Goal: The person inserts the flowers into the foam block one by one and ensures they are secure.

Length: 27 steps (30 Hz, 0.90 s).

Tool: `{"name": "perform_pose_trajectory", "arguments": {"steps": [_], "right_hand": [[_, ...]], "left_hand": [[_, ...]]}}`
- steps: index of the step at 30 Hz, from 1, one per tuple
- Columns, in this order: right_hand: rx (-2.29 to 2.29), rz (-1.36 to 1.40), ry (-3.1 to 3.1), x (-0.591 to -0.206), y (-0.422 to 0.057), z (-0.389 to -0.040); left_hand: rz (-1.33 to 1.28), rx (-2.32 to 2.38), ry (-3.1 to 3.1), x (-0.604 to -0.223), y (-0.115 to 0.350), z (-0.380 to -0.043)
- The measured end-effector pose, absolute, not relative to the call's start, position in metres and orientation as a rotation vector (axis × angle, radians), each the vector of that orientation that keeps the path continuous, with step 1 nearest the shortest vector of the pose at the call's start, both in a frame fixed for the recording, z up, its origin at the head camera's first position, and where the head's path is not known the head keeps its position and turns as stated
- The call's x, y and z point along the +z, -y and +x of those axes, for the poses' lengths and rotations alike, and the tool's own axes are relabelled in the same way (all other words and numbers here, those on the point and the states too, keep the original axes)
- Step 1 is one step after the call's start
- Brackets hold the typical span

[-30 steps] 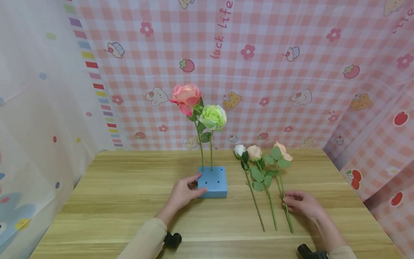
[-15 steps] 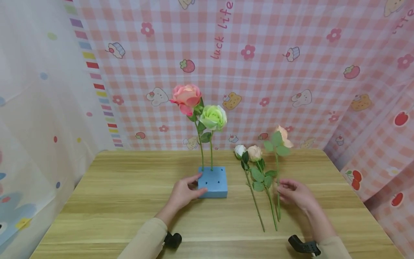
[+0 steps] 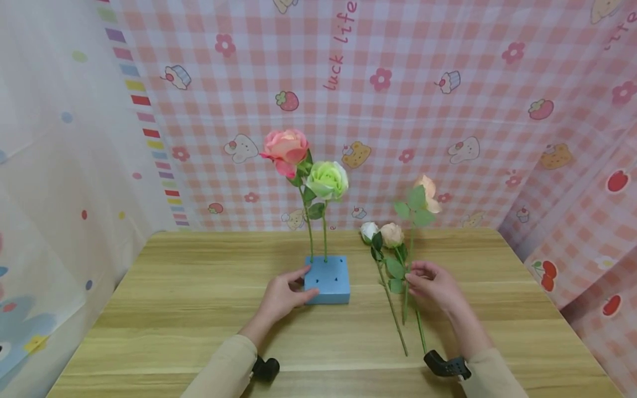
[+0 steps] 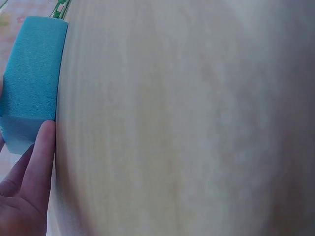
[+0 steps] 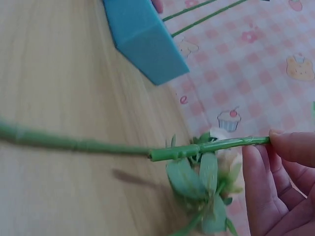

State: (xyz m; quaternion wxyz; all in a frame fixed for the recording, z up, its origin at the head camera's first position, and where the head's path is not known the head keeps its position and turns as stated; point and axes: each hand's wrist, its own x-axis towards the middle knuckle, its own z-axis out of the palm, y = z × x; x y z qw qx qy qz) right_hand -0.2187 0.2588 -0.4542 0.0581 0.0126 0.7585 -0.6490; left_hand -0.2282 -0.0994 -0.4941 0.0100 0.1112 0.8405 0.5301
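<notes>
A light-blue foam block (image 3: 328, 271) with small holes in its top sits on the table. My left hand (image 3: 283, 293) holds the block at its left end, thumb near the front corner; several fingers are hidden. From the block's back holes rise a pink rose (image 3: 287, 146) and a green-white rose (image 3: 328, 180), both upright. To the right, my right hand (image 3: 435, 284) pinches the stem of a peach rose (image 3: 428, 189), held nearly upright above the table. In the right wrist view its green stem (image 5: 211, 146) runs from the thumb and fingers, its cut end pointing left.
A white rose (image 3: 369, 232) and a cream rose (image 3: 392, 234) lie on the wooden table (image 3: 209, 276) between the block and my right hand. Behind the table hangs a pink checked cloth (image 3: 423, 121).
My right hand has lifted the peach rose off the table, tilted it upright and carried it left, over the cream rose's stem. The left hand and block have stayed put.
</notes>
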Motion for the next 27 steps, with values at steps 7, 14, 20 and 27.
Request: {"name": "perform_pose_trajectory", "arguments": {"steps": [7, 14, 20, 27], "right_hand": [[-2.003, -0.034, -2.299, -0.446, -0.237, -0.229], [-2.008, -0.074, -2.347, -0.441, -0.211, -0.245], [-1.967, -0.093, -2.454, -0.434, -0.193, -0.256], [-2.034, -0.142, -2.503, -0.429, -0.173, -0.268]], "left_hand": [[0.347, 1.657, -2.619, -0.493, 0.1, -0.228], [0.354, 1.657, -2.626, -0.493, 0.1, -0.228], [0.352, 1.658, -2.62, -0.494, 0.1, -0.228], [0.371, 1.655, -2.628, -0.494, 0.101, -0.228]]}}
